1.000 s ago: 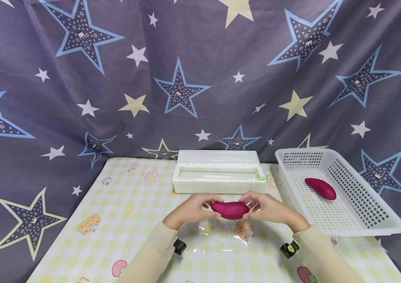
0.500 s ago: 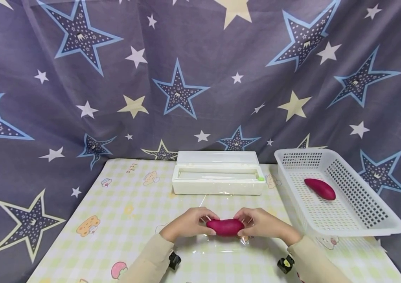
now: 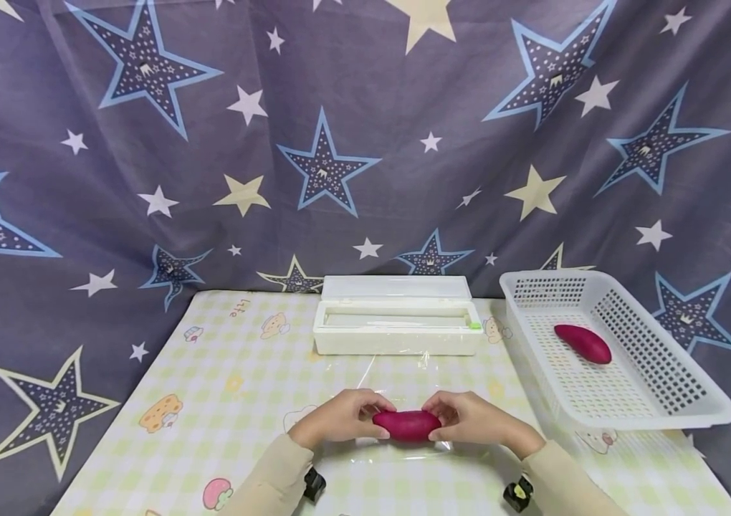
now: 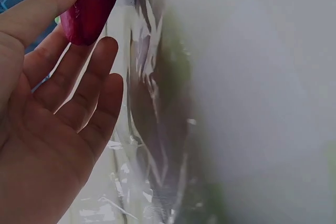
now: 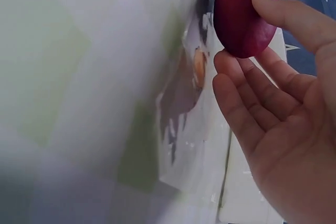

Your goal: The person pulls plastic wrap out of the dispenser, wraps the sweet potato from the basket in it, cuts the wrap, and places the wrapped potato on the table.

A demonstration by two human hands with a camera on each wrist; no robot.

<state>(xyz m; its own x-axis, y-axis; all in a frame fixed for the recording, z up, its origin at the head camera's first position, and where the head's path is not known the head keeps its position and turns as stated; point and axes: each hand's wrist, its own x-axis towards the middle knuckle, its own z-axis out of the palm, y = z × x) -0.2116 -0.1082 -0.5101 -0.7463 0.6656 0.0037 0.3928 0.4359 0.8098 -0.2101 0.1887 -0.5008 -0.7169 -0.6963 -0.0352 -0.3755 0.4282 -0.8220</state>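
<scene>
A smooth purple-red sweet potato [image 3: 407, 426] lies crosswise low over the middle of the table, between both hands. My left hand [image 3: 346, 417] pinches its left end between thumb and fingers. At the opposite end, my right hand [image 3: 471, 419] pinches it likewise. Clear plastic wrap [image 3: 398, 376] stretches from the white dispenser box [image 3: 398, 340] towards the hands. Wrinkled wrap [image 4: 149, 77] shows beside the left fingers in the left wrist view, and more wrap [image 5: 181, 108] near the right fingers in the right wrist view. Whether wrap touches the sweet potato, I cannot tell.
The dispenser's lid [image 3: 396, 287] stands raised at the back, against the starry curtain [image 3: 230, 143]. On the right, a white perforated basket [image 3: 649, 424] contains another sweet potato [image 3: 583, 344]. A checked cloth [image 3: 211, 401] with cartoon prints covers the table.
Both hands have brought the sweet potato down and nearer to the person, slightly leftward, keeping their grip. More of the wrap shows between the box and the hands.
</scene>
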